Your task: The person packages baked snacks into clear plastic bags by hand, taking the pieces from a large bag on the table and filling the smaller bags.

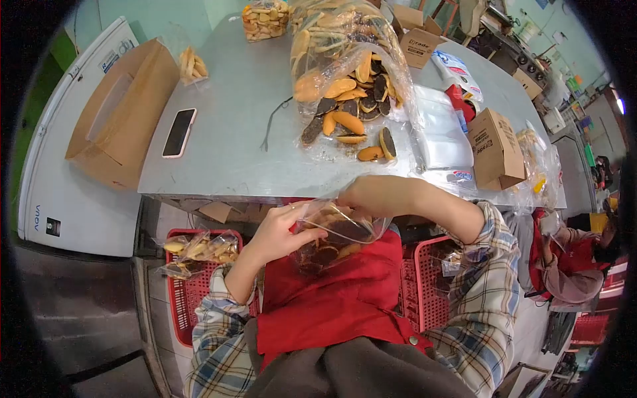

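My left hand [282, 232] pinches the side of a clear plastic bag [332, 247] in front of the red apron. Inside that bag are oval golden cookies with dark brown faces. My right hand [371, 194] reaches into the bag's mouth from above, its fingers hidden behind the wrist and plastic. Just beyond, on the grey table [232, 119], a large open clear bag spills similar chocolate-faced cookies [361, 96]. Two loose cookies [378, 149] lie at its near edge, closest to my right hand.
A phone [179, 132] and a tall cardboard box [126, 109] are at left; a stack of plastic bags [438, 126] and a small carton [494, 149] at right. Red baskets [418, 285] with bagged cookies flank me below. Another person [564, 255] works at far right.
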The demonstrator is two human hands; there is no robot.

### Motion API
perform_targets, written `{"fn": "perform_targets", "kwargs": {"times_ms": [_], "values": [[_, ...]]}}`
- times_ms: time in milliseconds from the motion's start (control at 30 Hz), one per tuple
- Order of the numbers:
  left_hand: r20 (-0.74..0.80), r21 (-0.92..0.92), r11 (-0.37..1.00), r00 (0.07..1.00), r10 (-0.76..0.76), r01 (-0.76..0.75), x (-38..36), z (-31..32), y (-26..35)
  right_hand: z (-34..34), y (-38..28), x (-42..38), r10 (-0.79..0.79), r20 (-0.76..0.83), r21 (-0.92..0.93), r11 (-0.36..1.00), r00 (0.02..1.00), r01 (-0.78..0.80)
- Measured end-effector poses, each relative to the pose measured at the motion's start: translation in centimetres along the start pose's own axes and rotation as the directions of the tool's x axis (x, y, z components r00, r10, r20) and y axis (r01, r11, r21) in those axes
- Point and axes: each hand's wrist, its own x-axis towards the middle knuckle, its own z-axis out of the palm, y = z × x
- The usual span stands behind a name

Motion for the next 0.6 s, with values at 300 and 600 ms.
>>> {"fn": "perform_targets", "kwargs": {"times_ms": [300, 600], "values": [[-0.008, -0.015, 1.000, 1.000, -0.026, 0.026, -0.6, -0.2, 0.1, 0.2, 0.7, 1.6, -0.088, 0.242, 0.087, 0.994, 0.966, 0.068], [-0.020, -0.039, 0.997, 0.997, -0.069, 0.068, -0.5, 0.0, -0.8, 0.5, 1.5, 2.0, -0.096, 0.148, 0.146, 0.987, 0.984, 0.074]]}}
